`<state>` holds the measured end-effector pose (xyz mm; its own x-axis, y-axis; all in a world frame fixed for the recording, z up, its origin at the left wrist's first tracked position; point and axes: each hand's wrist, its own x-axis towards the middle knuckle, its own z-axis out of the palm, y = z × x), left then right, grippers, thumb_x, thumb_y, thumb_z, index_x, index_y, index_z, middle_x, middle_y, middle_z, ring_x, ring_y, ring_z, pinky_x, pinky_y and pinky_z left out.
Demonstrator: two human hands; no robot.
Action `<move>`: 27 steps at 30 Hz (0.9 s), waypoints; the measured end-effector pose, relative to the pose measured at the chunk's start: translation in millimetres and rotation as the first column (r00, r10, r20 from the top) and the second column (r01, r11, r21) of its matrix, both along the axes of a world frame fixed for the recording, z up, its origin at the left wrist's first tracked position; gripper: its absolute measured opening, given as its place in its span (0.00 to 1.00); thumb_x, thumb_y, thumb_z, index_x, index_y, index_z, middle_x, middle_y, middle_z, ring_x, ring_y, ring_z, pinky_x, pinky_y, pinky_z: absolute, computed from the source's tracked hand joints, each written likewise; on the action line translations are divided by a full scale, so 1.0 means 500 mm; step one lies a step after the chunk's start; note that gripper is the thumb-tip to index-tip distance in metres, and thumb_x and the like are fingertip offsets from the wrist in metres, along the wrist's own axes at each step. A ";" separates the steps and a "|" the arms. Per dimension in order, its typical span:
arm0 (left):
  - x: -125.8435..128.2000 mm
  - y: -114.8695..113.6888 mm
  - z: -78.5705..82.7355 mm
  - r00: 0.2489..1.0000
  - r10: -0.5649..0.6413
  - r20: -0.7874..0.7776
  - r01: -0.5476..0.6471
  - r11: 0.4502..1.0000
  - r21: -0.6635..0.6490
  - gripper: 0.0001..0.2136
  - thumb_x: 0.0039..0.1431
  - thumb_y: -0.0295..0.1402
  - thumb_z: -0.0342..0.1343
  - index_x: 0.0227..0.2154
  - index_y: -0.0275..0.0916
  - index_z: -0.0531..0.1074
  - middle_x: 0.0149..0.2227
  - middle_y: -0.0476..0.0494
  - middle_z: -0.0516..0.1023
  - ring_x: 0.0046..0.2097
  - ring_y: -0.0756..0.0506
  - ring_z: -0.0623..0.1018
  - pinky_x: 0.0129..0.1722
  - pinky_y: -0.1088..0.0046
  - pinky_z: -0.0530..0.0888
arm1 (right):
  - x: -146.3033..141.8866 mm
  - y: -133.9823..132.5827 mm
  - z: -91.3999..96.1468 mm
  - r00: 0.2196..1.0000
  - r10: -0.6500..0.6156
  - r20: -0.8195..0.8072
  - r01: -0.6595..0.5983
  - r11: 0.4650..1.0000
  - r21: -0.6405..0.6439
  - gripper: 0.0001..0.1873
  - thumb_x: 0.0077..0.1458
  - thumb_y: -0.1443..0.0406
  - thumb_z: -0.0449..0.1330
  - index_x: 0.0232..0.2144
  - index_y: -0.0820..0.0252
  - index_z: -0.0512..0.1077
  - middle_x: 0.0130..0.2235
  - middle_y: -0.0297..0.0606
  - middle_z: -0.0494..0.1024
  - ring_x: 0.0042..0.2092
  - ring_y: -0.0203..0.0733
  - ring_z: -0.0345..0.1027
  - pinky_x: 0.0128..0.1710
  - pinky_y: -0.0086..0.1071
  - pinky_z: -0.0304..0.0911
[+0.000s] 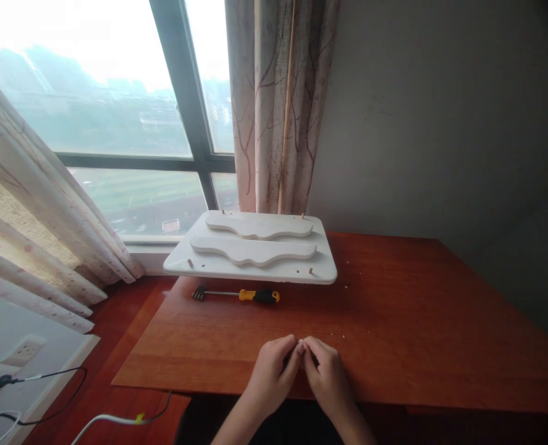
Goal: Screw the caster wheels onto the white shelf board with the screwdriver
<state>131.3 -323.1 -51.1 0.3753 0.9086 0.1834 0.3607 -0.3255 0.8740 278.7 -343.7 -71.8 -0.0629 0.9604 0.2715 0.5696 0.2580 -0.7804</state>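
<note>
My left hand (275, 369) and my right hand (327, 374) meet over the front edge of the table, thumbs and fingertips pressed together. Whatever they pinch, if anything, is too small to make out. Beyond them lies a screwdriver (259, 296) with a yellow and black handle, its tip towards a small cluster of screws (198, 293). Behind it rests a white board (250, 272) with rounded corners and short wooden dowels standing near its corners. Two wavy-edged white strips, a rear one (259, 225) and a front one (254, 252), lie on the board.
The brown wooden table (417, 321) carries several white crumbs (343, 337). The board's left end reaches past the table's left edge. A window (139, 111) and curtains (278, 105) stand behind. Cables (111, 419) run at the lower left from a wall socket (25, 350).
</note>
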 end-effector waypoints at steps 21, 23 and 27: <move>-0.001 -0.001 -0.007 1.000 -0.004 -0.019 0.004 1.000 -0.013 0.17 0.71 0.37 0.45 0.25 0.40 0.55 0.24 0.52 0.63 0.27 0.51 0.63 0.29 0.73 0.57 | 0.000 0.000 0.000 1.000 0.000 0.000 0.000 1.000 0.024 0.19 0.70 0.63 0.47 0.24 0.55 0.60 0.25 0.33 0.70 0.27 0.37 0.66 0.29 0.30 0.53; -0.001 -0.001 -0.006 1.000 -0.008 -0.019 0.008 1.000 -0.017 0.17 0.71 0.37 0.45 0.25 0.40 0.55 0.24 0.52 0.63 0.27 0.51 0.63 0.29 0.73 0.57 | 0.000 0.000 -0.003 1.000 0.002 0.003 -0.002 1.000 0.021 0.19 0.70 0.63 0.47 0.24 0.55 0.60 0.25 0.33 0.70 0.27 0.37 0.66 0.29 0.30 0.53; -0.001 -0.001 -0.007 1.000 -0.009 -0.021 0.009 1.000 -0.021 0.17 0.72 0.38 0.45 0.25 0.40 0.55 0.24 0.51 0.63 0.27 0.51 0.63 0.29 0.73 0.57 | 0.001 -0.001 -0.006 1.000 0.007 0.008 -0.007 1.000 0.016 0.18 0.70 0.62 0.47 0.25 0.55 0.60 0.25 0.33 0.70 0.28 0.37 0.66 0.30 0.30 0.52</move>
